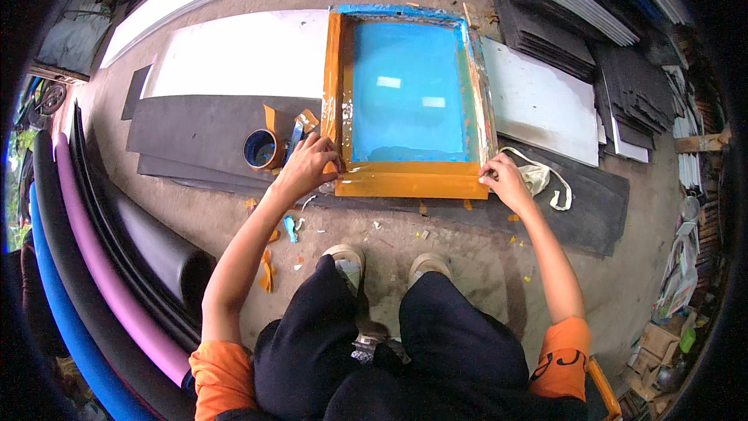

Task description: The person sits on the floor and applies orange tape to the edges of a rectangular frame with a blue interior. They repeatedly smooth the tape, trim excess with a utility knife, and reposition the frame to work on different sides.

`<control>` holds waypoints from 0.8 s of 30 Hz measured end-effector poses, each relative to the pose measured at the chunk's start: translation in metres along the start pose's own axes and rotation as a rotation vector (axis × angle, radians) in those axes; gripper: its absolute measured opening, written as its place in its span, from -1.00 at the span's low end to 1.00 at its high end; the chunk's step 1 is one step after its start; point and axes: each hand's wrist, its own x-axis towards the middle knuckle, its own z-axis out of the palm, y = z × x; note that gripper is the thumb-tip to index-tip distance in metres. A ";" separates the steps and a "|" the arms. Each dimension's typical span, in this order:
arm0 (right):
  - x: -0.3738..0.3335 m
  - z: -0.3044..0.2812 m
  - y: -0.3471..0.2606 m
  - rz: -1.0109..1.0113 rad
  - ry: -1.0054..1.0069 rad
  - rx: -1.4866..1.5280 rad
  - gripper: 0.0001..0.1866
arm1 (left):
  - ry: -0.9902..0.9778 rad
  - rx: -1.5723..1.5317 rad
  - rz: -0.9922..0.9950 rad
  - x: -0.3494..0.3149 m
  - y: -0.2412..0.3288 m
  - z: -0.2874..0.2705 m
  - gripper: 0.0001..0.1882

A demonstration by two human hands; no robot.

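Note:
A screen-printing frame (473, 90) with a shiny blue mesh (405, 97) lies flat in front of me, orange-brown tape along its left side and near edge. A wide strip of brown packing tape (413, 181) runs along the near edge. My left hand (308, 168) pinches the strip's left end at the near left corner. At the near right corner, my right hand (505, 179) has its fingertips closed on the other end. Beside my left hand stands a round cup (263, 149) with dark blue inside, with a blue tool (295, 137) next to it.
Black sheets (187, 136) and white boards (241, 54) lie under and around the frame. A cream cloth (538, 175) with a strap is by my right hand. Foam rolls (93, 210) stand at left, stacked black sheets (541, 31) at far right. Tape scraps (266, 273) litter the floor.

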 end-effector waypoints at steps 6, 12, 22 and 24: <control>-0.011 0.004 -0.007 -0.170 0.146 -0.127 -0.88 | 0.043 -0.039 0.021 -0.010 0.002 0.003 -0.77; -0.034 -0.003 -0.012 -0.002 0.199 0.170 -0.91 | 0.022 -0.130 -0.011 -0.031 0.024 -0.011 -0.81; -0.059 -0.021 -0.034 0.022 0.210 0.171 -0.88 | 0.117 -0.002 0.179 -0.041 0.043 -0.025 -0.84; -0.064 -0.005 -0.026 -0.053 0.297 0.213 -0.85 | 0.161 0.073 0.228 -0.044 0.044 -0.016 -0.86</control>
